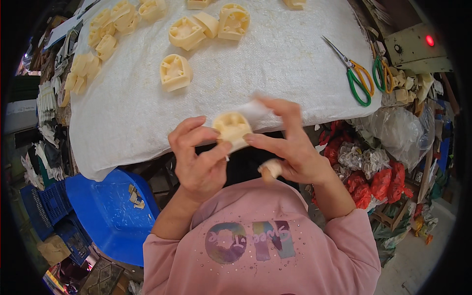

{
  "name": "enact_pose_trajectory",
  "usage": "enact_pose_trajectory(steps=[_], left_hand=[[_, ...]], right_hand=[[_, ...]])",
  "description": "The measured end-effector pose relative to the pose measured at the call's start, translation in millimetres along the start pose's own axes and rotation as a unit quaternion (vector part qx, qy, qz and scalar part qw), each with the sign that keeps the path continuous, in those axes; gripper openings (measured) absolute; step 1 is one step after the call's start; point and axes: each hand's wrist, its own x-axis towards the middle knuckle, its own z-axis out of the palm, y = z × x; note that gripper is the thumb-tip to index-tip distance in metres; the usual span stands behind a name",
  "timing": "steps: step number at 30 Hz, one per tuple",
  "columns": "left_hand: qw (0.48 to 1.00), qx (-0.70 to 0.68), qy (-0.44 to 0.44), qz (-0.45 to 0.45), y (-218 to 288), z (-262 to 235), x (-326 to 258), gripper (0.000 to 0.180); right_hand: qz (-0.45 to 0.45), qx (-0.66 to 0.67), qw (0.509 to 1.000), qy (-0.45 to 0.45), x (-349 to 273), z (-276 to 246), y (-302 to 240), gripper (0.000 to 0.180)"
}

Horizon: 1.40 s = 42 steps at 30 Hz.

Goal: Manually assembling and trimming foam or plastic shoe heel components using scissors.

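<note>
The worktable's white woven sheet (132, 113) dominates, probably spread so the work stays clean and unscuffed. Below its left corner sits a blue plastic tub or seat (105, 221); I can't tell which. A cluster of cream moulded pieces (125, 19) gathers at the far left, perhaps to free the near middle. Scissors (350, 65) with green and yellow handles lie near the right edge, likely there for easy reach. The left hand (196, 160) pinches a hollow cream shell (232, 129) at the sheet's near edge, seemingly for a close look. The right hand (297, 152) spreads its fingers, 1 tip against the shell's right side, apparently steadying it; through the blur I can't tell whether it grips the white streak (250, 111) beyond. A pale wrap (272, 169) covers 1 lower digit, possibly for protection.
</note>
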Motion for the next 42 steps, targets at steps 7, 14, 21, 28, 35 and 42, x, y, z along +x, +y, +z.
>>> enact_pose_trajectory(steps=[7, 14, 21, 28, 35, 42], left_hand=[[0.99, -0.138, -0.007, 0.022, -1.0, 2.9, -2.7, 0.033], [0.984, -0.151, -0.078, 0.057, 6.3, 3.6, -8.8, 0.033], [0.981, -0.173, -0.048, 0.074, 6.2, 13.2, -17.1, 0.029], [0.986, -0.058, -0.126, 0.087, 14.2, 12.7, -5.6, 0.021], [0.98, -0.009, -0.164, 0.113, 20.7, 15.0, -1.1, 0.02], [0.979, -0.121, -0.137, 0.088, 20.3, 7.9, -8.3, 0.017]], right_hand=[[0.3, 0.41, 0.842, 0.182, -47.0, 37.8, -4.2, 0.033], [0.364, 0.624, 0.646, 0.248, -36.7, 49.2, -1.4, 0.041], [0.352, 0.64, 0.643, 0.23, -40.4, 49.2, 1.1, 0.034], [0.29, 0.595, 0.711, 0.238, -47.6, 42.7, -5.8, 0.02], [0.328, 0.567, 0.723, 0.219, -44.8, 38.5, -8.6, 0.02], [0.361, 0.638, 0.651, 0.196, -45.5, 34.4, 14.6, 0.016]])
